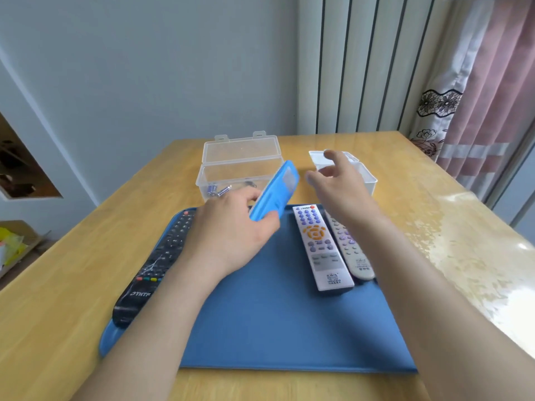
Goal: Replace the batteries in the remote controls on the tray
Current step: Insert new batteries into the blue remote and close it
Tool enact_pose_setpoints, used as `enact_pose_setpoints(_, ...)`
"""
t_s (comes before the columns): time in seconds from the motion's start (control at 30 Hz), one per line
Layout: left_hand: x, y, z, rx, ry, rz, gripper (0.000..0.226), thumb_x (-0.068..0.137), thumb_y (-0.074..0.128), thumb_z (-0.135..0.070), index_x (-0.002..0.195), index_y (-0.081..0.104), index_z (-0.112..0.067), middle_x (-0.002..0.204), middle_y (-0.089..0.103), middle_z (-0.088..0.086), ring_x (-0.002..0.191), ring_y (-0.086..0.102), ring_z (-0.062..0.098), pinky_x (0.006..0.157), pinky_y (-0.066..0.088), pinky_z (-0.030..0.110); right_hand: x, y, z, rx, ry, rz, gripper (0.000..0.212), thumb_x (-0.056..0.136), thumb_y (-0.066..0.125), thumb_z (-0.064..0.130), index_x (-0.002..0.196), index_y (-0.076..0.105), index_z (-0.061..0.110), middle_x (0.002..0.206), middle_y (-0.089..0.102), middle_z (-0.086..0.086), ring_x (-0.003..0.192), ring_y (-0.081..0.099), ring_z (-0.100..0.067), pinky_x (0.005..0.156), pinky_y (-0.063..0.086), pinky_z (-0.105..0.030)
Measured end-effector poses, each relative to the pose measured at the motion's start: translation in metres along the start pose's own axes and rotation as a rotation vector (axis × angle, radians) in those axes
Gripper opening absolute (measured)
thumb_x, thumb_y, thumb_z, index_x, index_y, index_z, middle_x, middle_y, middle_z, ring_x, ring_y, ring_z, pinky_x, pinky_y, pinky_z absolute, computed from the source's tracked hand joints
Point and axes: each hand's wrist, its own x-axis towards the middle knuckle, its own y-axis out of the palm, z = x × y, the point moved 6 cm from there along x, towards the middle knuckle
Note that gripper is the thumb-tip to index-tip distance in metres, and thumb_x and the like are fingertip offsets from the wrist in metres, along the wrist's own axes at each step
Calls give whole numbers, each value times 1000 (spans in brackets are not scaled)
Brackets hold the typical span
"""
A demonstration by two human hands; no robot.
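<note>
Three remotes [321, 247] lie on the tray [275, 314]; left hand [228, 235] grips one blue remote [278, 189]; right hand [338, 186] spread, empty

Pale blue wall [144, 68], glossy wooden table [434, 227], white ribbed panel [362, 68], pink patterned curtain [492, 96] at right

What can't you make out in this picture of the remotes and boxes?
Head view, the only one:
- What the white box holds: the right hand blocks it.
- How many batteries lie in the clear box: they are small, and the blue remote and left hand cover part.
- The far end of the beige remote: under the right forearm.
- The lower half of the blue remote: inside the left hand's grip.
</note>
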Motion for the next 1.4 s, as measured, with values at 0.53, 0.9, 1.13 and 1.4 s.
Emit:
enact_pose_setpoints(0.53, -12, 43, -12, 752, 95, 73, 26, 91, 45, -32, 115, 45, -26, 62, 35, -3, 65, 41, 25, 46, 18, 26, -26, 14, -6, -1014, -8, 556, 51, 82, 73, 37, 124, 59, 11, 116, 63, -6, 83, 59, -23, 55, 42, -25)
enact_pose_setpoints(0.9, -9, 55, -8, 797, 70, 155, 58, 96, 39, -31, 150, 22, -18, 104, 64, 3, 93, 61, 28, 47, 17, 28, -28, 14, 4, -934, -91, 530, 60, 84, 72, 34, 138, 49, 23, 132, 49, 0, 114, 55, -20, 82, 43, -28)
enact_pose_setpoints(1.13, -9, 61, -10, 685, 83, 162, 47, 98, 37, -37, 140, 35, -17, 107, 62, 5, 96, 61, 31, 62, 31, 31, -33, 24, -1, -1069, -95, 618, 44, 86, 69, 37, 120, 60, 12, 113, 56, -4, 85, 50, -20, 49, 31, -23)
enact_pose_setpoints(1.4, -14, 60, -2, 298, 58, 283, 52, 94, 24, -63, 142, 12, -50, 100, 46, 1, 100, 53, 35, 74, 37, 37, -29, 23, 4, -962, -163, 551, 68, 83, 71, 29, 143, 40, 26, 125, 46, 1, 109, 49, -16, 67, 36, -23)
